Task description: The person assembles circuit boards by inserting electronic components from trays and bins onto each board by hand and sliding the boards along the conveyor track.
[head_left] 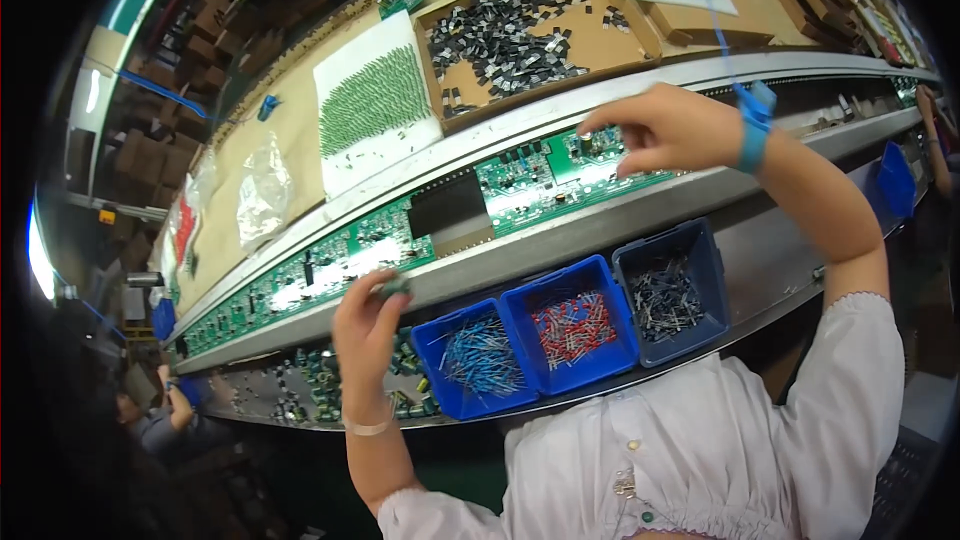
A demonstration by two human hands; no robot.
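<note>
A small dark-green component [392, 285] is pinched in the left hand [368, 325], just below the green circuit board [520, 178] on the conveyor. The right hand [655, 128], fingertips closed, is pressed onto that board's right part, apparently seating a part; insertion is judged underway, and careful alignment is needed next.

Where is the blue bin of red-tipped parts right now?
In the head view, the blue plastic bin of red-tipped parts sits low and centre, middle of three blue bins, just below the green circuit boards, between the left hand and right hand.
</note>
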